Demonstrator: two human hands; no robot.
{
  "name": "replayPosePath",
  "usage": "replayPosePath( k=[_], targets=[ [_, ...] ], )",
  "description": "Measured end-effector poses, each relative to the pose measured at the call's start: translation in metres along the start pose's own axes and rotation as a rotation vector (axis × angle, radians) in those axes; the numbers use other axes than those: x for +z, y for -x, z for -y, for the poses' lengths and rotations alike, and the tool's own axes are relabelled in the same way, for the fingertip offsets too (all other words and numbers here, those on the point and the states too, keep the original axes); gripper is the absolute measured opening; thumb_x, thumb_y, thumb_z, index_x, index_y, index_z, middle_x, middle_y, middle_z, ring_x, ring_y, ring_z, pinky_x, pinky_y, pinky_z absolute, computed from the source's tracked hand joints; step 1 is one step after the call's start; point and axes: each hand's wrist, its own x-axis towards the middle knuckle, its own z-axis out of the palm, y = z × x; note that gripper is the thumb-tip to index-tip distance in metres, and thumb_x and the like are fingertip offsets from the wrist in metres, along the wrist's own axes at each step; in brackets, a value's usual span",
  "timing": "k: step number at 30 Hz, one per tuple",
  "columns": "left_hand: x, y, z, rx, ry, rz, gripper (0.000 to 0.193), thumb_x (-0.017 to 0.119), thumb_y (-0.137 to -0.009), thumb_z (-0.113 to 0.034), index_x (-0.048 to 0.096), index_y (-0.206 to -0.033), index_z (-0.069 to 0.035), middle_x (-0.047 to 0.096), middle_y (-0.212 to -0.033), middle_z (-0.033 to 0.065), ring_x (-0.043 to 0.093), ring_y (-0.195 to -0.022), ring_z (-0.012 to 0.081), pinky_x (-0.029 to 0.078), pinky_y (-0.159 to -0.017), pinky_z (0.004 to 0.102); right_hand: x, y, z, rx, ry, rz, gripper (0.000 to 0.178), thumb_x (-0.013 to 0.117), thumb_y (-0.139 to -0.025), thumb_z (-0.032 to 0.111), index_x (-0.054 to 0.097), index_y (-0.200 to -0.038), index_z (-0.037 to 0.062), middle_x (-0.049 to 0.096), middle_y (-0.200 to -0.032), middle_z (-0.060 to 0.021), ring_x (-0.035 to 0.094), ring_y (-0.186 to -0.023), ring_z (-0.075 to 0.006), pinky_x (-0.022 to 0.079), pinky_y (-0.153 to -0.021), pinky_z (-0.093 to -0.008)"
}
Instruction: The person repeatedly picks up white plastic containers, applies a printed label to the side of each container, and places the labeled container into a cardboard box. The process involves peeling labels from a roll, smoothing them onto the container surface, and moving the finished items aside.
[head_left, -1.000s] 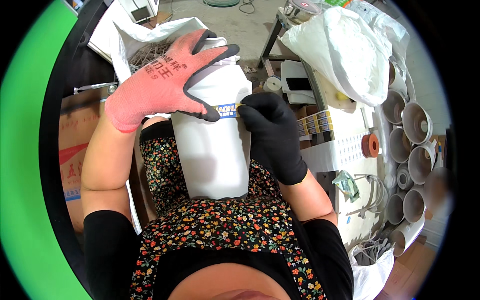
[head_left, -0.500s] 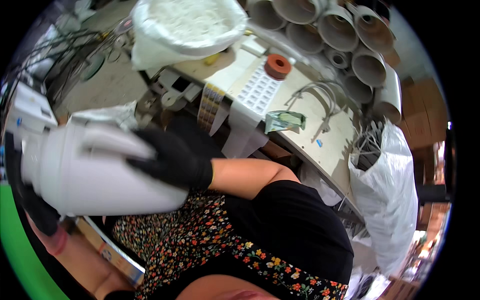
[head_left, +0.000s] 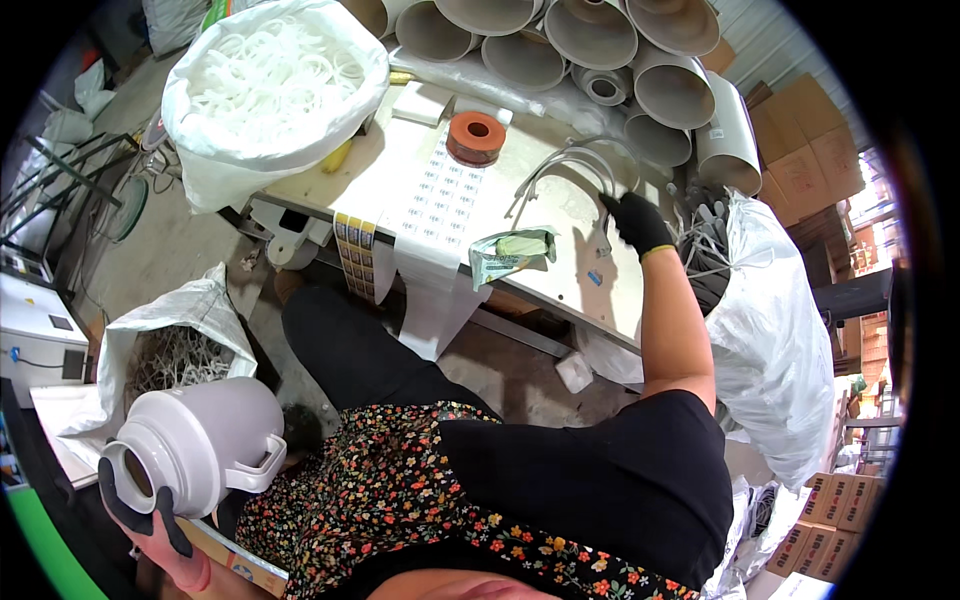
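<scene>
Concrete floor (head_left: 175, 240) spreads at left, where my left fingers (head_left: 168, 518) grasp a pale jug (head_left: 205, 440) by its open neck, tipped beside my lap (head_left: 370, 450); that one-handed hold presumably lets me lean across. Rightward, grey straps (head_left: 588, 152) lie on the tabletop (head_left: 570, 250), seemingly for easy reach; my right fingers (head_left: 630, 215) are there, whether clenched I can't tell.

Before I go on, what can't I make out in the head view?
All in the head view:
- Right hand: whether it grips the grey strips; the hand itself hides the contact.
- Pale jug: deep interior, hidden by its neck.
- White sack: lower part, behind the jug.
- Uppermost grey pipes: cut off by the top edge.
</scene>
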Motion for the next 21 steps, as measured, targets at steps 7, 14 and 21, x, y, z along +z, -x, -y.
replayPosePath(
  k=[7, 14, 21],
  targets=[
    [0.013, -0.003, 0.003, -0.044, 0.197, 0.043, 0.072, 0.05, -0.072, 0.006, 0.033, -0.142, 0.005, 0.036, -0.145, 0.018, 0.036, -0.134, 0.0313, 0.025, -0.114, 0.0423, 0.094, -0.059, -0.086, -0.234, -0.362, 0.001, 0.033, 0.068, -0.076, 0.031, 0.063, -0.092, 0.0025, 0.064, -0.077, -0.016, 0.062, -0.069, -0.0297, 0.05, -0.061, -0.0419],
    [-0.008, 0.007, 0.037, -0.15, 0.368, -0.04, 0.078, 0.079, -0.066, -0.009, 0.044, -0.136, -0.002, 0.049, -0.135, 0.0119, 0.046, -0.126, 0.0236, 0.035, -0.108, 0.036, 0.097, -0.103, -0.068, -0.106, -0.597, -0.461, 0.036, 0.056, -0.09, 0.027, 0.062, -0.111, -0.0015, 0.065, -0.103, -0.0184, 0.062, -0.088, -0.0283, 0.051, -0.077, -0.0397],
    [-0.033, 0.019, 0.021, 0.069, 0.068, -0.001, 0.069, 0.083, -0.063, -0.006, 0.054, -0.125, -0.003, 0.054, -0.128, 0.0075, 0.038, -0.132, 0.0238, 0.029, -0.111, 0.0387, 0.043, -0.072, 0.064, -0.198, -0.711, -0.92, 0.036, 0.052, -0.097, 0.022, 0.058, -0.118, -0.0063, 0.063, -0.115, -0.02, 0.062, -0.1, -0.0286, 0.052, -0.086, -0.037]
  ],
)
